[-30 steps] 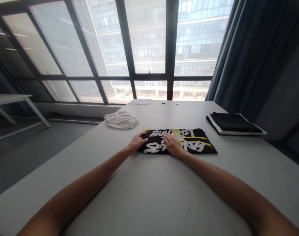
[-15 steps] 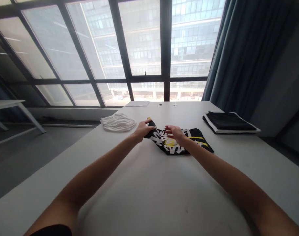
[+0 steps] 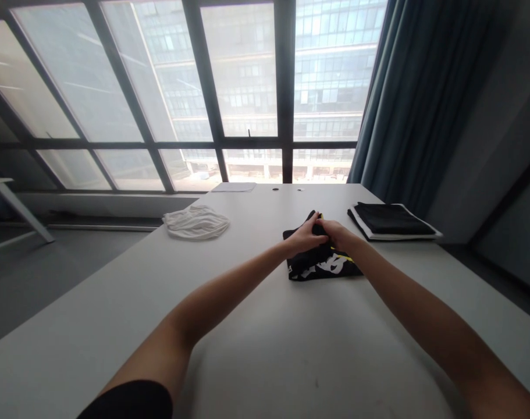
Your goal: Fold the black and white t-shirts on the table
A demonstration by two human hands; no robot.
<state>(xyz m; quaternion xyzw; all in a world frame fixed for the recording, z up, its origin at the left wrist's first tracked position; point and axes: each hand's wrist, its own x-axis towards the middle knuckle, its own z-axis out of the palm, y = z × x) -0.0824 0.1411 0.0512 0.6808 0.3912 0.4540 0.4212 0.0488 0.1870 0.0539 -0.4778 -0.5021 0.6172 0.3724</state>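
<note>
White table (image 3: 256,349), windows (image 3: 242,70) beyond, blue curtain (image 3: 404,116) right (black printed garment (image 3: 323,270) atop).

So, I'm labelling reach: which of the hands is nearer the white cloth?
Left. The left hand is right of the white cloth, holding the printed cloth; the right hand is also at it, farther right.

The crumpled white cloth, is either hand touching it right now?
No, the white cloth lies apart from the left hand and right hand, which are at the black garment.
</note>
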